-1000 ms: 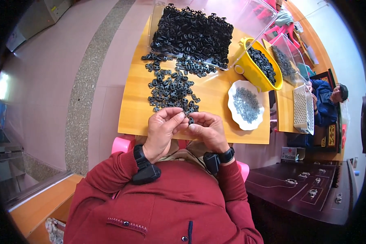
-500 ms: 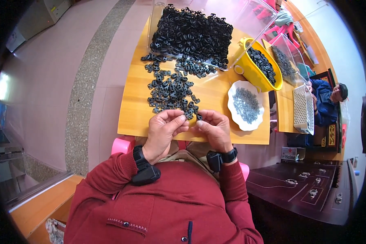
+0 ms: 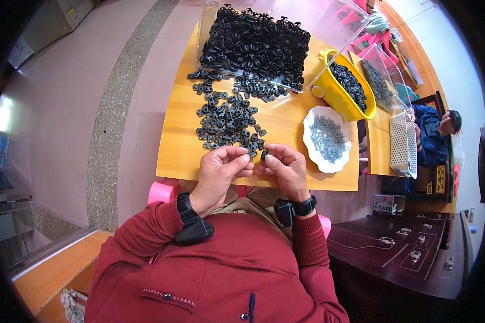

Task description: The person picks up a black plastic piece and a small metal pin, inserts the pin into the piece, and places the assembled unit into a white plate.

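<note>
Over the table's near edge, my left hand (image 3: 224, 168) is closed in a pinch; what sits at its fingertips is too small to make out. Close beside it, my right hand (image 3: 286, 169) pinches a black plastic cord lock (image 3: 264, 155) between thumb and forefinger. Just beyond the fingertips lies a loose pile of black two-holed cord locks (image 3: 229, 118). Behind that pile, a clear plastic bin (image 3: 200, 40) on its side holds a large heap of the same pieces. To the right, a white scalloped dish (image 3: 313, 156) contains small grey translucent parts (image 3: 328, 137).
A yellow tub (image 3: 328, 99) full of black pieces stands behind the dish on the wooden table (image 3: 178, 145). Further right are another clear bin (image 3: 380, 81), a white perforated basket (image 3: 403, 145) and a person in blue (image 3: 434, 134). A dark panelled surface (image 3: 393, 247) lies at lower right.
Both hands stay nearly in place at the table edge. The right fingers have shifted slightly around the black cord lock, and the left fingers have turned a little.
</note>
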The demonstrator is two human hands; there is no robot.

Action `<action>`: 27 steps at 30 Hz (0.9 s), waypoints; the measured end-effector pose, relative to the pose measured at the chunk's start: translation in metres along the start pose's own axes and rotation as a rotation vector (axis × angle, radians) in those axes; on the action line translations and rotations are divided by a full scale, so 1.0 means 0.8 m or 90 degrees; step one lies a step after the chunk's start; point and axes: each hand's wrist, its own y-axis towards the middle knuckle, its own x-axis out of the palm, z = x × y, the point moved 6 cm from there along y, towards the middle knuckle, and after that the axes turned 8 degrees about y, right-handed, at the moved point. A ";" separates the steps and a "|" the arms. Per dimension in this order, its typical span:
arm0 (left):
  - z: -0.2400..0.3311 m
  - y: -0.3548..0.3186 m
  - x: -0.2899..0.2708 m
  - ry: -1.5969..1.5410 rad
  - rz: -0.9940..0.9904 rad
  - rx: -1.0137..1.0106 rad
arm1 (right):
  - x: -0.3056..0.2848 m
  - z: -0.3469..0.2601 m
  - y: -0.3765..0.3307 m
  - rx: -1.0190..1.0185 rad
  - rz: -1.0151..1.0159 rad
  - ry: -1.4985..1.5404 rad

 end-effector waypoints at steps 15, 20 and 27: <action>0.001 0.000 0.003 0.047 -0.014 -0.001 | 0.008 -0.002 -0.002 0.003 -0.043 0.011; 0.002 -0.001 0.005 0.066 -0.024 0.006 | 0.004 0.001 -0.002 0.001 -0.047 0.001; 0.002 -0.002 0.006 0.070 -0.028 0.000 | 0.006 -0.002 -0.004 0.004 -0.058 -0.026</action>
